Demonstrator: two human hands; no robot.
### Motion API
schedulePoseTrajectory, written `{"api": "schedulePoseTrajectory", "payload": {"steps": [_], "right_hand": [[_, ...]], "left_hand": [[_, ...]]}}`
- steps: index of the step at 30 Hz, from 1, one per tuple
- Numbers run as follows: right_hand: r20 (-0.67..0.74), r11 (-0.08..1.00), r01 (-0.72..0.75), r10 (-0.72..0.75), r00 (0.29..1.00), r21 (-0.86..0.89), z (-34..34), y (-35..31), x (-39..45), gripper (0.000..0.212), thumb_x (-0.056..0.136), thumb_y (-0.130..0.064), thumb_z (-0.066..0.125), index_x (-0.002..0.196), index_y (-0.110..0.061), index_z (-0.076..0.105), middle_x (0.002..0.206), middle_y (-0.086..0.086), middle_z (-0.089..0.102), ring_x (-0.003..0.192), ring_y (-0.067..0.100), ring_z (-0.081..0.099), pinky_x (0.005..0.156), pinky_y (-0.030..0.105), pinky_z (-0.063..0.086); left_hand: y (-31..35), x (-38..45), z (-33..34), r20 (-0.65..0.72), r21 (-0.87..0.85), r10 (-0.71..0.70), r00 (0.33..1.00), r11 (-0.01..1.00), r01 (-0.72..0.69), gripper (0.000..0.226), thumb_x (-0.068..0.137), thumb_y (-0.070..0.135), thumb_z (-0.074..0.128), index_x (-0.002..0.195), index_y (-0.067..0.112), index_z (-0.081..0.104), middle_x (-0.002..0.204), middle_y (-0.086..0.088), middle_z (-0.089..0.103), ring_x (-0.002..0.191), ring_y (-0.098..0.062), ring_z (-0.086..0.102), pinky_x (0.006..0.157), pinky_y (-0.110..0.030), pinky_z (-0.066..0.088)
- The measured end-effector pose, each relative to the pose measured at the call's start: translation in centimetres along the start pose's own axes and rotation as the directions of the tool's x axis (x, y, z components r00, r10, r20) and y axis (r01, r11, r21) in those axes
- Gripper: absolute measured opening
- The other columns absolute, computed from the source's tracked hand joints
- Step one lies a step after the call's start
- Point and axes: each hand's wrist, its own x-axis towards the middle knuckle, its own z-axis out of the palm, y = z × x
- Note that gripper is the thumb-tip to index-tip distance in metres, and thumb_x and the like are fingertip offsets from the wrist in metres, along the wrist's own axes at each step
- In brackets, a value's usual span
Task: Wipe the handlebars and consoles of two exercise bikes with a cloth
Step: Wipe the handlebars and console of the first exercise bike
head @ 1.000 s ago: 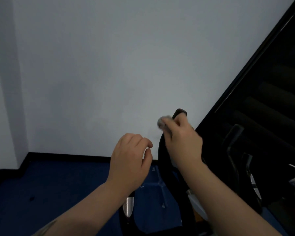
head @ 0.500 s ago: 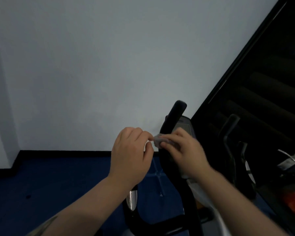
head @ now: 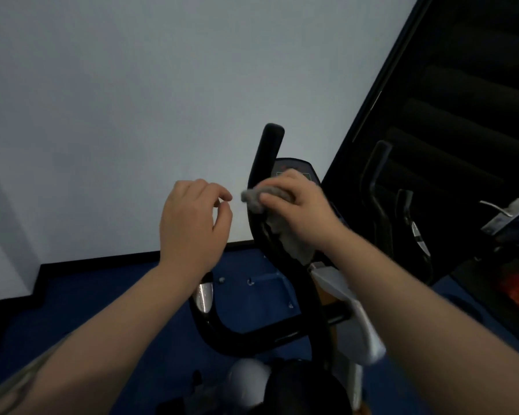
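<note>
A black upright handlebar (head: pixel 268 151) of an exercise bike rises in the middle of the view. My right hand (head: pixel 300 211) presses a grey cloth (head: pixel 258 199) around the bar's middle part, below its rounded tip. Behind that hand the bike's dark console (head: pixel 297 167) shows partly. My left hand (head: pixel 192 226) hovers just left of the bar, fingers loosely curled, holding nothing and not touching the bar. The lower curved black bar (head: pixel 222 330) with a chrome sensor (head: pixel 203 298) runs below my left wrist.
A second bike's black handlebars (head: pixel 375 181) stand to the right, against a dark glass panel (head: pixel 462 115). A pale wall (head: pixel 132 115) is straight ahead, with blue floor (head: pixel 87 310) below. A white shroud (head: pixel 351 319) and a dark saddle (head: pixel 297 387) sit low in view.
My right hand with the cloth has slid down the handlebar from its tip to its middle. The view has tipped downward, showing more of the bike. My left hand stayed beside the bar.
</note>
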Motion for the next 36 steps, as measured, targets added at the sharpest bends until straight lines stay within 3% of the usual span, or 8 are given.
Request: {"api": "schedulePoseTrajectory", "payload": {"steps": [4, 10, 14, 17, 23, 28, 33, 36], "right_hand": [[-0.145, 0.994, -0.022, 0.037, 0.989, 0.106, 3.1, 0.7, -3.3, 0.019, 0.09, -0.015, 0.063, 0.108, -0.014, 0.07, 0.098, 0.002, 0.056, 0.091, 0.009, 0.056, 0.083, 0.013, 0.041], [0.202, 0.997, 0.056, -0.066, 0.977, 0.053, -2.0, 3.2, -5.9, 0.016, 0.083, -0.019, 0.072, 0.1, -0.021, 0.072, 0.087, -0.006, 0.059, 0.083, 0.003, 0.058, 0.079, 0.021, 0.046], [-0.081, 0.958, -0.031, 0.057, 0.995, 0.284, 0.6, 1.9, -3.7, 0.01, 0.086, -0.011, 0.068, 0.096, -0.012, 0.069, 0.095, 0.005, 0.066, 0.093, 0.015, 0.061, 0.087, 0.032, 0.048], [-0.205, 0.977, -0.074, 0.115, 0.972, 0.198, 2.2, 3.3, -7.7, 0.009, 0.086, -0.019, 0.067, 0.095, -0.016, 0.07, 0.092, 0.0, 0.066, 0.091, 0.012, 0.06, 0.084, 0.033, 0.048], [-0.205, 0.959, -0.209, 0.247, 0.947, 0.19, 0.4, 4.4, -10.1, 0.011, 0.079, -0.038, 0.068, 0.078, -0.027, 0.069, 0.074, -0.009, 0.068, 0.073, 0.0, 0.061, 0.066, 0.026, 0.047], [-0.266, 0.947, -0.247, 0.297, 0.917, 0.204, 3.4, 2.4, -8.2, 0.02, 0.093, -0.039, 0.052, 0.098, -0.023, 0.062, 0.096, 0.002, 0.063, 0.09, 0.018, 0.059, 0.079, 0.041, 0.05], [-0.297, 0.973, -0.217, 0.232, 0.926, 0.082, 2.4, 3.4, -15.6, 0.013, 0.083, -0.045, 0.053, 0.084, -0.033, 0.053, 0.079, -0.014, 0.06, 0.073, 0.002, 0.057, 0.059, 0.031, 0.046], [-0.249, 0.967, -0.219, 0.245, 0.937, 0.127, 1.5, 3.5, -14.1, 0.011, 0.082, -0.04, 0.06, 0.082, -0.03, 0.059, 0.078, -0.009, 0.063, 0.076, 0.007, 0.06, 0.067, 0.035, 0.049]], "left_hand": [[0.0, 0.0, -0.2, 0.015, 0.029, 0.004, 1.0, 1.0, -0.004, 0.015, 0.087, 0.012, 0.053, 0.092, 0.013, 0.067, 0.082, 0.001, 0.06, 0.09, -0.015, 0.045, 0.074, -0.022, 0.032], [1.2, 0.6, -0.7, 0.057, -0.096, -0.143, 0.988, 0.984, 0.148, 0.017, 0.089, 0.011, 0.055, 0.096, 0.021, 0.067, 0.087, 0.011, 0.059, 0.093, -0.01, 0.042, 0.077, -0.025, 0.035], [3.6, 0.1, -1.5, 0.045, -0.255, -0.312, 0.949, 0.915, 0.313, 0.02, 0.088, 0.015, 0.053, 0.1, 0.026, 0.065, 0.084, 0.022, 0.049, 0.089, -0.011, 0.045, 0.08, -0.027, 0.036], [6.2, -3.2, -1.9, 0.047, -0.334, -0.328, 0.944, 0.885, 0.324, 0.021, 0.086, 0.019, 0.051, 0.098, 0.029, 0.065, 0.088, 0.022, 0.053, 0.087, -0.007, 0.049, 0.079, -0.021, 0.037], [10.2, -12.1, -0.9, 0.386, -0.278, -0.322, 0.864, 0.853, 0.442, 0.022, 0.092, 0.021, 0.056, 0.1, 0.041, 0.061, 0.106, 0.019, 0.059, 0.103, 0.009, 0.052, 0.085, -0.015, 0.041], [10.7, -12.9, -1.3, 0.402, -0.052, -0.274, 0.874, 0.946, 0.32, 0.019, 0.095, 0.029, 0.049, 0.111, 0.036, 0.056, 0.104, 0.022, 0.055, 0.104, 0.004, 0.048, 0.081, -0.013, 0.04], [10.8, -13.1, -1.4, 0.391, 0.025, -0.238, 0.889, 0.969, 0.248, 0.017, 0.094, 0.028, 0.05, 0.107, 0.033, 0.06, 0.099, 0.023, 0.053, 0.101, 0.003, 0.047, 0.076, -0.01, 0.037], [10.9, -13.1, -1.5, 0.417, 0.037, -0.16, 0.894, 0.987, 0.159, 0.013, 0.092, 0.027, 0.053, 0.1, 0.03, 0.063, 0.093, 0.02, 0.054, 0.093, 0.001, 0.045, 0.074, -0.014, 0.038]]}}
